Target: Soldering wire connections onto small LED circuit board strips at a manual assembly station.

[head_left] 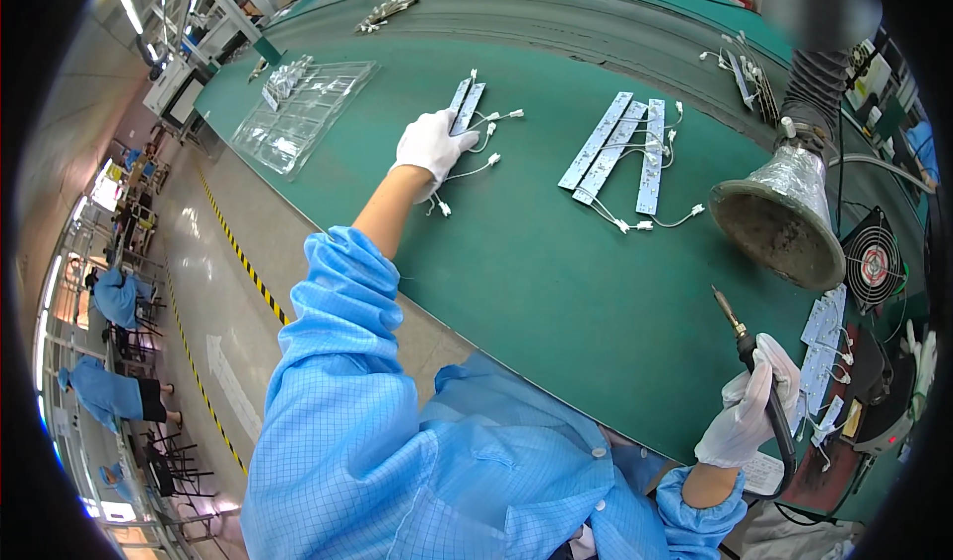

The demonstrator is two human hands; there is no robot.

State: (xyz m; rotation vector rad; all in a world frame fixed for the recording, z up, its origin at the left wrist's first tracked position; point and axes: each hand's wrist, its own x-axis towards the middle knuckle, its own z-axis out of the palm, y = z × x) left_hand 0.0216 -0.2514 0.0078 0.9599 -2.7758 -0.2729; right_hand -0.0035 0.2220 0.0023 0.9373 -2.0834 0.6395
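My left hand point(429, 149), in a white glove, is out over the green table with its fingers closed on the near end of a pair of narrow LED strip boards point(467, 103). White wires with small connectors trail around it, and the glove hides the boards' lower part. In my gloved right hand point(749, 406) is a soldering iron point(737, 324), its bare metal tip pointing up and left above the table. Between the hands, farther back, lie several wired LED strip boards point(608, 153).
A fume extractor funnel point(779, 217) hangs over the right side, near a small fan point(874, 262). More strip boards point(822, 347) lie at the right edge. Clear plastic trays point(303, 123) sit far left. A conveyor belt point(556, 29) runs behind. Other people work in the background.
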